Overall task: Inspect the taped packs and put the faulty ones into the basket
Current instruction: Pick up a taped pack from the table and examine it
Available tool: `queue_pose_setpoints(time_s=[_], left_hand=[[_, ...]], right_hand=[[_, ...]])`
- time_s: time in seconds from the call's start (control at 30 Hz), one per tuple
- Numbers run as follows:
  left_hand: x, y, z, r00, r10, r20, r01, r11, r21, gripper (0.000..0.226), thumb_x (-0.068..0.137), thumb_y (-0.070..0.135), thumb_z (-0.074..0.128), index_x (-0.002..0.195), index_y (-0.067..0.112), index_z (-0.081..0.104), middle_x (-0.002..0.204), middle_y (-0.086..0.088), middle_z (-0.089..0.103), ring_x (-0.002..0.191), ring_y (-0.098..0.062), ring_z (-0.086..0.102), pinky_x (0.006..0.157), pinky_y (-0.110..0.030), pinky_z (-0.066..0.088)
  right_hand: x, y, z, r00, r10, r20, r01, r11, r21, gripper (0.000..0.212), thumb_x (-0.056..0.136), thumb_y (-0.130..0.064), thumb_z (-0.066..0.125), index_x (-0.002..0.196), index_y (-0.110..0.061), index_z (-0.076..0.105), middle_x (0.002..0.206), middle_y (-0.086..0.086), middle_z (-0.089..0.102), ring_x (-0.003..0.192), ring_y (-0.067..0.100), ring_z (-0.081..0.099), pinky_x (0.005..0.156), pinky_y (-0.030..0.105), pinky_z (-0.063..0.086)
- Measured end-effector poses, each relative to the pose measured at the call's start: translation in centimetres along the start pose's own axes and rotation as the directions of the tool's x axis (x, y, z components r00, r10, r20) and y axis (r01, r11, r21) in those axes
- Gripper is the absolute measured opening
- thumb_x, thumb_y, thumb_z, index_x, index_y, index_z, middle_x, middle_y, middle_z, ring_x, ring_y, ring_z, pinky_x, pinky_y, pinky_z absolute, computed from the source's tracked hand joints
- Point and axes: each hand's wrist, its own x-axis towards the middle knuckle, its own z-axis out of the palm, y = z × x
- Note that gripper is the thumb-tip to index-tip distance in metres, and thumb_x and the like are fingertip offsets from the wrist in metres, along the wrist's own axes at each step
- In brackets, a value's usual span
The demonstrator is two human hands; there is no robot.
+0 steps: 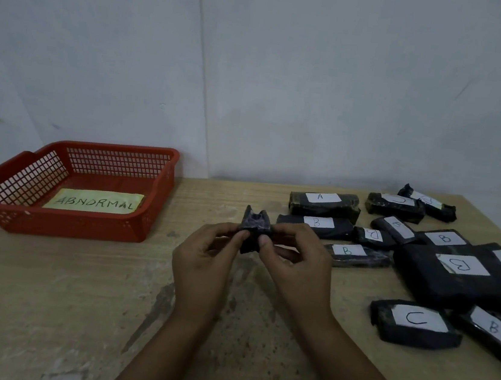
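Observation:
A small black taped pack [254, 228] is held upright above the middle of the table, its torn top end showing. My left hand [207, 257] pinches its left side and my right hand [292, 263] pinches its right side. The red mesh basket [161, 185] stands at the far left with a yellow paper reading ABNORMAL [96, 201] on its floor and no packs in it. Several black taped packs with white letter labels lie at the right, among them an A pack [324, 203], a B pack [317, 226] and a C pack [414, 323].
The wooden table [70, 310] is worn and stained in front of me. Its back edge meets a pale wall [287, 84]. The packs crowd the right side up to the table's right edge, with one large black pack [439, 285] among them.

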Motion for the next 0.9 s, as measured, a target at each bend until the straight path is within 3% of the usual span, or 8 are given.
queue_pose_setpoints(time_s=[0.1, 0.17, 0.33, 0.4, 0.5, 0.63, 0.73, 0.9], left_hand=[[-0.3, -0.2, 0.0, 0.998, 0.053, 0.041, -0.055, 0.997, 0.046, 0.016, 0.094, 0.012, 0.083, 0.109, 0.019, 0.085, 0.099, 0.011, 0.081, 0.095, -0.011, 0.079, 0.086, -0.035, 0.065], [-0.3, -0.5, 0.1, 0.994, 0.087, 0.060, -0.092, 0.993, 0.071, 0.017, 0.094, 0.013, 0.084, 0.110, 0.019, 0.085, 0.100, 0.010, 0.081, 0.096, -0.013, 0.079, 0.087, -0.039, 0.065], [-0.9, 0.2, 0.5, 0.992, 0.073, 0.105, -0.079, 0.995, 0.056, 0.024, 0.090, 0.037, 0.086, 0.109, 0.021, 0.084, 0.100, 0.013, 0.079, 0.097, -0.008, 0.077, 0.085, -0.030, 0.065], [-0.8, 0.4, 0.6, 0.998, 0.019, 0.066, -0.020, 1.000, 0.018, 0.022, 0.088, 0.039, 0.088, 0.102, 0.023, 0.084, 0.094, 0.011, 0.080, 0.093, -0.010, 0.078, 0.082, -0.031, 0.065], [-0.5, 0.0, 0.5, 0.999, -0.012, 0.030, 0.012, 1.000, 0.022, 0.008, 0.092, 0.026, 0.087, 0.098, 0.022, 0.084, 0.090, 0.010, 0.079, 0.091, -0.012, 0.077, 0.082, -0.038, 0.065], [-0.6, -0.1, 0.3, 0.990, 0.121, 0.073, -0.128, 0.987, 0.101, 0.008, 0.096, 0.016, 0.083, 0.103, 0.019, 0.084, 0.095, 0.011, 0.078, 0.094, -0.013, 0.077, 0.081, -0.036, 0.065], [-0.8, -0.6, 0.5, 0.975, 0.203, 0.086, -0.213, 0.968, 0.135, 0.008, 0.097, 0.015, 0.082, 0.105, 0.017, 0.084, 0.098, 0.010, 0.078, 0.094, -0.012, 0.076, 0.082, -0.041, 0.065], [-0.6, -0.4, 0.7, 0.981, 0.176, 0.086, -0.188, 0.970, 0.157, 0.015, 0.094, 0.026, 0.085, 0.105, 0.023, 0.074, 0.105, 0.014, 0.069, 0.101, -0.010, 0.070, 0.084, -0.041, 0.063]], right_hand=[[-0.1, -0.3, 0.1, 0.995, 0.087, -0.044, -0.084, 0.994, 0.065, 0.003, 0.100, -0.022, 0.074, 0.101, -0.019, 0.075, 0.097, -0.006, 0.072, 0.094, 0.007, 0.072, 0.077, 0.015, 0.058], [-0.1, -0.1, 0.1, 0.991, 0.116, -0.073, -0.111, 0.991, 0.076, 0.009, 0.101, -0.018, 0.072, 0.092, -0.018, 0.074, 0.089, -0.007, 0.072, 0.088, 0.011, 0.070, 0.074, 0.016, 0.056], [0.2, 0.3, -0.2, 0.981, 0.169, -0.100, -0.159, 0.982, 0.102, 0.018, 0.099, -0.009, 0.073, 0.083, -0.017, 0.069, 0.082, -0.004, 0.068, 0.082, 0.016, 0.067, 0.073, 0.024, 0.057], [0.2, 0.2, -0.1, 0.986, 0.137, -0.094, -0.131, 0.989, 0.069, 0.018, 0.097, -0.008, 0.074, 0.082, -0.016, 0.069, 0.083, -0.004, 0.068, 0.082, 0.015, 0.067, 0.073, 0.025, 0.059], [0.0, 0.0, 0.1, 0.992, 0.098, -0.077, -0.093, 0.994, 0.065, 0.013, 0.095, -0.007, 0.076, 0.086, -0.015, 0.071, 0.086, -0.004, 0.070, 0.085, 0.016, 0.070, 0.077, 0.027, 0.062], [0.0, -0.3, 0.1, 0.990, 0.134, -0.046, -0.126, 0.982, 0.138, 0.009, 0.093, -0.012, 0.082, 0.098, -0.017, 0.076, 0.097, -0.005, 0.074, 0.096, 0.013, 0.075, 0.083, 0.026, 0.064], [0.0, -0.2, 0.1, 0.994, 0.092, -0.056, -0.085, 0.991, 0.105, 0.004, 0.096, -0.012, 0.078, 0.096, -0.015, 0.077, 0.094, -0.004, 0.074, 0.093, 0.015, 0.074, 0.081, 0.027, 0.064], [0.0, -0.3, 0.2, 0.993, 0.103, -0.055, -0.093, 0.983, 0.161, 0.006, 0.099, -0.008, 0.074, 0.097, -0.014, 0.075, 0.096, -0.003, 0.073, 0.095, 0.014, 0.074, 0.083, 0.025, 0.063]])
